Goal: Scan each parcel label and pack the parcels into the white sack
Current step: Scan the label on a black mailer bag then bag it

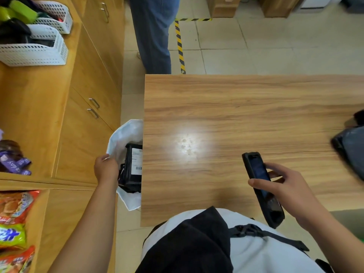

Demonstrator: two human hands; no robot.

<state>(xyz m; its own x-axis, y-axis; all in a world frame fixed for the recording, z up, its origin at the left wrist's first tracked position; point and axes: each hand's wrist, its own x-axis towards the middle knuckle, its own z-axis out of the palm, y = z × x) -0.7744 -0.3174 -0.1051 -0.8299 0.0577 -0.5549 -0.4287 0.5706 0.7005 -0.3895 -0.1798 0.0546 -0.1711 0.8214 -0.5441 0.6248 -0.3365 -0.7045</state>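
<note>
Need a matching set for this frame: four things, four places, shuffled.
Things:
1 parcel
2 scanner
3 sack
4 baskets

Places:
A on the cabinet
B in the right hand
C open, beside the table at its left edge
D inside the sack

Pairs: 1-D, 2-B, 3-C, 4-A

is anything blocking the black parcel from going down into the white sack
Nothing visible does. The black parcel already sits in the open mouth of the white sack, with the left hand beside it. The table edge hides the parcel's right side.
</note>
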